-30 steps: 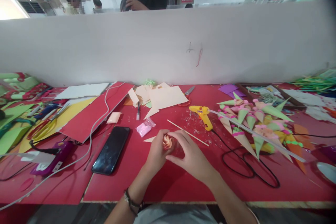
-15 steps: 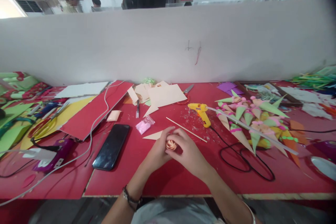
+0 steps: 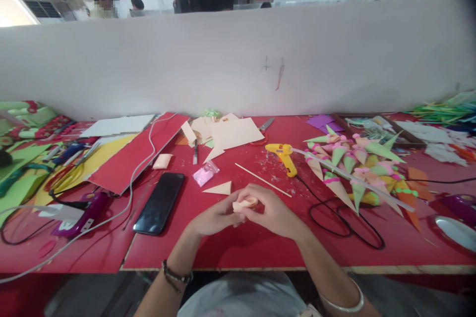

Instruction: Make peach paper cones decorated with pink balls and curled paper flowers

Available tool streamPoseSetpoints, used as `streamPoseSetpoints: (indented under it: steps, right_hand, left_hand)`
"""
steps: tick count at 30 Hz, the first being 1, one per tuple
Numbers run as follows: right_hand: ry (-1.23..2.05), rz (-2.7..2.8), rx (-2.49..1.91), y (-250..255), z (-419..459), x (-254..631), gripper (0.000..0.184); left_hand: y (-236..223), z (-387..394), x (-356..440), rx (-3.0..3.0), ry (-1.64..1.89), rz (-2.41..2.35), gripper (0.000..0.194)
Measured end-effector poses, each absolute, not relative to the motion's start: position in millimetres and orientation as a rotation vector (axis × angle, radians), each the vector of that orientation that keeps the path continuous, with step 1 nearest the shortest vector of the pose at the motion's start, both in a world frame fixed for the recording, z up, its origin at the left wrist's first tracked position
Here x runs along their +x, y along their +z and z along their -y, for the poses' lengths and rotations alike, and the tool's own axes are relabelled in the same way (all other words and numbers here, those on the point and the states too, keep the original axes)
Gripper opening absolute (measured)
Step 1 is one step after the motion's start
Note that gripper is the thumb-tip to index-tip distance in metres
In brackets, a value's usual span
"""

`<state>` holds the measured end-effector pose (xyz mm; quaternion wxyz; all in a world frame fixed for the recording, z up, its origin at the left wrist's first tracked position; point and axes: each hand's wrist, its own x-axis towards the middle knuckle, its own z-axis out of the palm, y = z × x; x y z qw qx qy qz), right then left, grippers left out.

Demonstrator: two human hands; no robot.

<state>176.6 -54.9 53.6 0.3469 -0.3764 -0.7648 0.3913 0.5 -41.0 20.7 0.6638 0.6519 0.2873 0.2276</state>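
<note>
Close to the table's front edge, my left hand (image 3: 219,216) and my right hand (image 3: 274,212) come together around a small peach-coloured rolled rosette (image 3: 245,204). Fingers of both hands are closed on it, and its lower part is hidden by them. Just beyond my left hand lies a pale peach cone (image 3: 222,188) on its side. A thin wooden stick (image 3: 262,179) rests on the red table (image 3: 238,252) past my right hand. Left of the stick is a small clear bag (image 3: 205,173) with pink stuff inside.
A black phone (image 3: 159,204) lies left of my hands. To the right are a yellow glue gun (image 3: 283,156) with a looping black cord and a pile of decorated cones (image 3: 349,158). Peach sheets (image 3: 236,133) and scissors (image 3: 265,131) lie by the white partition (image 3: 223,64).
The rosette has been tilted, so its spiral face no longer points at me and its edge shows. My left hand has shifted down and left, uncovering the wide end of the cone.
</note>
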Motion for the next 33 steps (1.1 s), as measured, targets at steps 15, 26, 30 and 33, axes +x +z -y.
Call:
streamPoseSetpoints:
  steps: [15,26,30,33]
  right_hand:
    - [0.926,1.92,-1.005,41.7,53.1,179.2,0.015]
    - [1.019,1.857,-0.912,37.5,51.5,179.9,0.014]
    - [0.969,1.862,-0.904,37.0,50.8,180.3,0.025]
    - [0.93,1.888,-0.904,36.2,49.4,179.7,0.029]
  left_hand:
    - [16.6,46.8,11.5,1.144,0.825,-0.823,0.033]
    - [17.2,47.7,14.2,1.212,0.948,-0.862,0.04]
    - [16.6,47.5,14.2,1.212,0.974,-0.814,0.034]
    - [13.8,46.0,14.5,1.205,1.017,-0.786,0.032]
